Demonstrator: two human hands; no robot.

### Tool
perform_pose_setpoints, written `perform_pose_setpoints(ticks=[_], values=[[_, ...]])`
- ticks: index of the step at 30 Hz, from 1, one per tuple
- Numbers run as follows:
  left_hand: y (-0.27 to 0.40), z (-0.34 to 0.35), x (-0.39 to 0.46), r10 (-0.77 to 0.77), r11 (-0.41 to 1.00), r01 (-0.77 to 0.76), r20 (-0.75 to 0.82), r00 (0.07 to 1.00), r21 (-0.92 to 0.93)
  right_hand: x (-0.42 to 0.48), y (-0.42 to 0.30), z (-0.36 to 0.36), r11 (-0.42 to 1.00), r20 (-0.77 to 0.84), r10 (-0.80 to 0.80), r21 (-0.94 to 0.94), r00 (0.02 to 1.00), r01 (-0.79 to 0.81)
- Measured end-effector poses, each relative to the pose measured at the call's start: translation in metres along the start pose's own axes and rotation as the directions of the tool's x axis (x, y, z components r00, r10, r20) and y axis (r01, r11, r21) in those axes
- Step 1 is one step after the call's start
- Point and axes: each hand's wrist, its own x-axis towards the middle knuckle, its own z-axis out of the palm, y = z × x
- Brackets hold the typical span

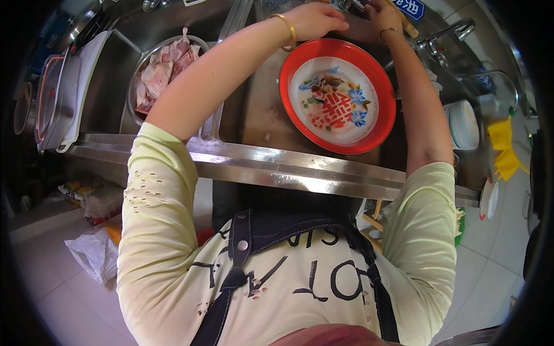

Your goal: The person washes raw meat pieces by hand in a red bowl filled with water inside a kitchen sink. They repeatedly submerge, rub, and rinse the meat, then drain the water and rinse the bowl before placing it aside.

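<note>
A red-rimmed enamel basin (291, 99) with a painted floral pattern sits in the right-hand sink compartment, tilted. Just beyond its far rim is my left hand (318, 21), a gold bangle on the wrist, its fingers loosely extended and nothing visible in them. My right hand (385, 15) reaches to the back of the sink, close to a metal faucet (352, 6); its fingertips are partly cut off by the top edge, so its grip is unclear. In the left compartment, raw poultry pieces (158, 73) fill a round metal bowl (132, 97), partly hidden by my left forearm.
A steel sink divider (212, 123) separates the compartments. A wooden handle (409, 27) lies beside my right hand, near another faucet (450, 34). Stacked plates (465, 125) and yellow rubber gloves (504, 147) are at right. A white board (88, 86) leans at left; a plastic bag (93, 255) lies on the floor.
</note>
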Motion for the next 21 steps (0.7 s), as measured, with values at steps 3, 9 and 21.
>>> perform_pose_setpoints(ticks=[3,9,21], values=[[-0.003,0.025,0.028,-0.036,0.993,0.041,0.049,0.998,-0.113,-0.002,0.012,0.002,0.993,-0.010,-0.003,-0.119,1.000,0.002],[-0.040,0.074,0.072,-0.430,0.597,0.300,0.018,0.902,-0.744,-0.008,-0.010,0.001,0.968,0.024,0.052,-0.248,0.998,-0.045],[-0.120,0.100,0.065,-0.270,0.107,0.118,0.085,0.959,-0.987,-0.074,-0.043,0.054,-0.282,0.735,0.219,0.678,0.642,-0.679]])
